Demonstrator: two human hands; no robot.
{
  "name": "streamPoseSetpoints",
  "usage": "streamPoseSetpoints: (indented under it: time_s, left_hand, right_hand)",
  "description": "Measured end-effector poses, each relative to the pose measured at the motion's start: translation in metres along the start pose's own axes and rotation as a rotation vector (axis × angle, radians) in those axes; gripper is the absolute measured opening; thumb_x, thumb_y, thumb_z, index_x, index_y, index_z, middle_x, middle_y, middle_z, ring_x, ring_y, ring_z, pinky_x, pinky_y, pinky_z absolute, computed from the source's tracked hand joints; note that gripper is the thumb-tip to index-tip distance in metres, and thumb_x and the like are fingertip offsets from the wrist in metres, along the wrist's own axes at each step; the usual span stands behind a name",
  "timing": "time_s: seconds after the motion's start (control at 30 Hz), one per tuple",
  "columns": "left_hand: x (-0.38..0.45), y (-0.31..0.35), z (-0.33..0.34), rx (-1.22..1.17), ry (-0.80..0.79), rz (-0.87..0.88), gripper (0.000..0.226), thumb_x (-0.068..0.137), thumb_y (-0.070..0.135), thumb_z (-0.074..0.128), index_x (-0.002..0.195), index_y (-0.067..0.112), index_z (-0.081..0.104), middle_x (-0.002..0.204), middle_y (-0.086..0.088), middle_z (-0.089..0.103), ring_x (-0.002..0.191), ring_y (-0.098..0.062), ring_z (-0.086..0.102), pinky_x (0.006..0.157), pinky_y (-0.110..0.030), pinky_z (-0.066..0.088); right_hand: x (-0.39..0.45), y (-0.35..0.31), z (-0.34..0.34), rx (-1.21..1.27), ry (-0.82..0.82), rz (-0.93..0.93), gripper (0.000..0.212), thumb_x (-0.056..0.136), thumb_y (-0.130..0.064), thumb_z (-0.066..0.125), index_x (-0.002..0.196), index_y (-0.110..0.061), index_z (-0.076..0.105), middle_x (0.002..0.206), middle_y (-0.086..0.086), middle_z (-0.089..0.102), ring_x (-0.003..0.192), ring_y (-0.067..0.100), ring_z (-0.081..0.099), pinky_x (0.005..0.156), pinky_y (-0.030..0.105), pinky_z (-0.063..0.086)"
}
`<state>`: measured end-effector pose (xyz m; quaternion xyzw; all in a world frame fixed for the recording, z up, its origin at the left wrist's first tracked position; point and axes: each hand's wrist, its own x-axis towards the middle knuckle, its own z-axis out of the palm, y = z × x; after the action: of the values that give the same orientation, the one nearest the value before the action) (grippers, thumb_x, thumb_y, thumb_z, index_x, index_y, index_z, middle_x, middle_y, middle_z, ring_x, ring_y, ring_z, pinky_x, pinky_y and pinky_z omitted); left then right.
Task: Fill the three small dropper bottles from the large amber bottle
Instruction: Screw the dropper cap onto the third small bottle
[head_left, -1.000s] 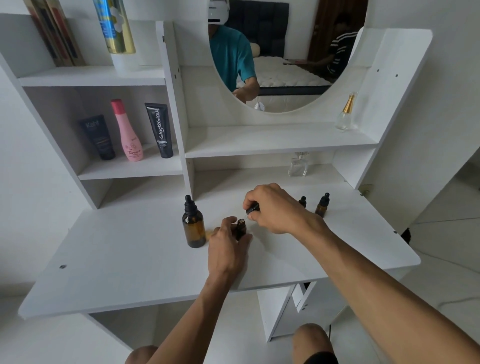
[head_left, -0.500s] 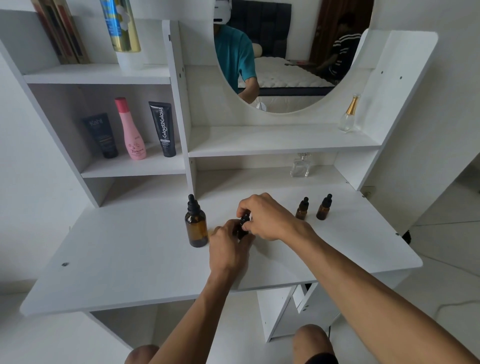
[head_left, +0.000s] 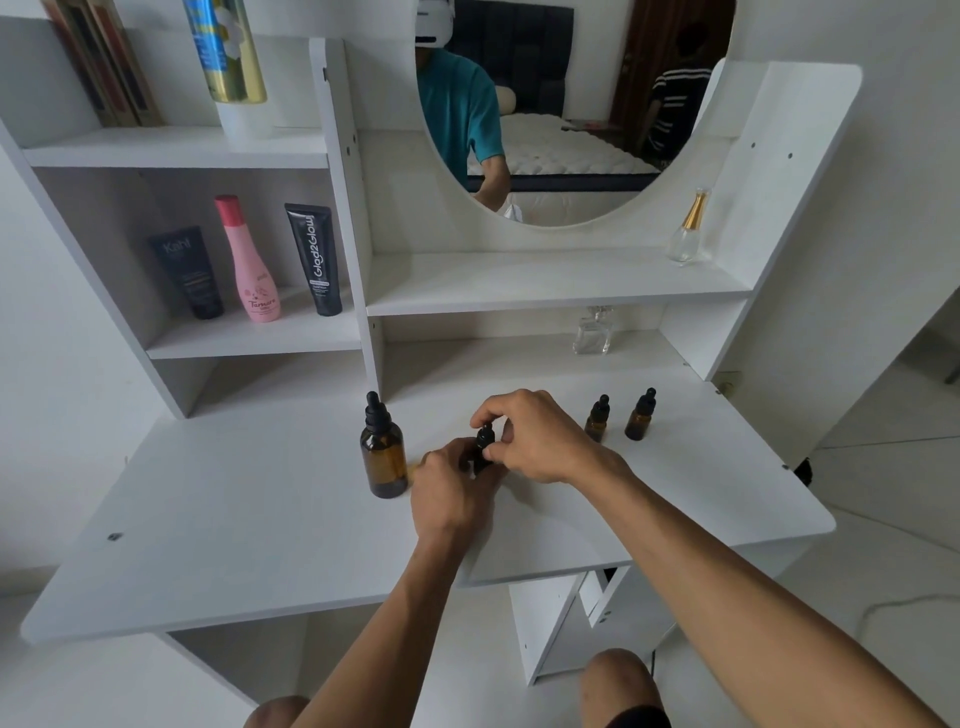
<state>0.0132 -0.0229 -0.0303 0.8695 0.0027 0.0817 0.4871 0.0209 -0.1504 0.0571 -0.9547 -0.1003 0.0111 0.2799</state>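
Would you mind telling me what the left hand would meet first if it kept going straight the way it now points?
The left hand points away toward the back shelves and already holds the small bottle. Beyond that the desk looks free up to the back wall; depth is hard to judge.

There is one camera, worn on the person's head. It looks forward and down at a white desk (head_left: 260, 519) from close by. The wide picture takes in both arms from below, the shelves (head_left: 545, 283) at the back, and the round mirror (head_left: 571, 130) up top. In the mirror the camera faces the person wearing it.
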Motion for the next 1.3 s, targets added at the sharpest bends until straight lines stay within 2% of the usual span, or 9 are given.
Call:
streamPoseSetpoints:
  time_s: [0.17,0.27,0.43,0.57,0.7,0.8,1.03,1.2,1.3]
  left_hand:
    - [0.000,-0.001,0.000,0.031,-0.007,0.018,0.023,0.082,0.042,0.070,0.099,0.027,0.071,0.069,0.009,0.063,0.058,-0.005,0.056,0.042,-0.013,0.029]
    - [0.001,-0.001,0.000,0.035,-0.010,0.024,0.023,0.084,0.041,0.070,0.101,0.025,0.071,0.074,0.009,0.068,0.060,-0.005,0.058,0.042,-0.011,0.029]
    - [0.001,-0.002,0.000,0.051,-0.003,0.020,0.024,0.082,0.043,0.069,0.095,0.023,0.071,0.070,0.008,0.065,0.056,-0.006,0.055,0.041,-0.013,0.032]
    - [0.000,0.000,0.000,0.039,-0.012,0.037,0.022,0.085,0.041,0.070,0.097,0.023,0.071,0.072,0.008,0.066,0.056,-0.004,0.056,0.043,-0.010,0.034]
    - [0.001,-0.001,0.000,0.061,0.004,0.019,0.025,0.084,0.043,0.069,0.099,0.024,0.071,0.075,0.007,0.068,0.056,-0.005,0.055,0.040,-0.011,0.029]
    - [0.001,0.000,0.002,0.048,-0.001,0.020,0.026,0.085,0.041,0.069,0.106,0.026,0.071,0.082,0.007,0.071,0.061,-0.008,0.058,0.044,-0.011,0.030]
    - [0.000,0.001,0.002,0.077,0.014,0.008,0.025,0.085,0.041,0.069,0.106,0.027,0.071,0.084,0.005,0.072,0.062,-0.009,0.057,0.045,-0.012,0.030]
    - [0.000,0.002,0.004,0.109,0.031,-0.003,0.028,0.081,0.046,0.070,0.103,0.029,0.071,0.082,0.005,0.070,0.064,-0.014,0.057,0.046,-0.019,0.033]
    - [-0.001,0.005,0.004,0.105,0.030,0.003,0.025,0.083,0.042,0.071,0.106,0.030,0.071,0.086,0.005,0.072,0.065,-0.012,0.056,0.047,-0.016,0.032]
  right_hand:
    - [-0.001,0.002,0.005,0.021,0.046,0.005,0.038,0.078,-0.029,0.083,0.114,-0.025,0.071,0.098,-0.011,0.065,0.076,0.009,0.057,0.078,0.031,0.054]
    - [0.000,0.004,0.005,0.047,0.016,-0.023,0.037,0.081,-0.020,0.080,0.116,-0.025,0.071,0.110,-0.011,0.068,0.074,0.006,0.060,0.073,0.019,0.049]
    - [0.002,0.001,0.005,-0.026,0.064,0.014,0.030,0.080,-0.034,0.080,0.107,-0.024,0.072,0.102,-0.005,0.072,0.080,0.013,0.060,0.079,0.033,0.056]
    - [0.003,0.004,0.002,0.009,0.016,-0.020,0.031,0.083,-0.016,0.077,0.113,-0.023,0.072,0.101,-0.011,0.067,0.075,0.008,0.061,0.071,0.017,0.047]
    - [0.004,0.003,0.006,-0.030,0.072,-0.011,0.024,0.081,-0.030,0.079,0.103,-0.022,0.072,0.099,-0.005,0.072,0.077,0.014,0.062,0.076,0.031,0.055]
    - [0.004,0.005,0.007,0.002,0.054,-0.008,0.025,0.082,-0.021,0.077,0.107,-0.021,0.072,0.106,-0.002,0.072,0.078,0.011,0.059,0.081,0.029,0.055]
    - [0.002,0.010,0.010,0.036,0.081,0.015,0.026,0.082,-0.026,0.078,0.108,-0.023,0.072,0.104,-0.007,0.070,0.075,0.010,0.060,0.081,0.032,0.056]
    - [0.003,0.012,0.013,0.039,0.156,0.056,0.019,0.078,-0.035,0.081,0.093,-0.025,0.073,0.090,-0.009,0.072,0.077,0.014,0.064,0.075,0.034,0.057]
    - [0.001,0.012,0.013,0.066,0.111,0.050,0.022,0.082,-0.026,0.078,0.103,-0.024,0.073,0.098,-0.011,0.070,0.077,0.015,0.066,0.079,0.036,0.058]
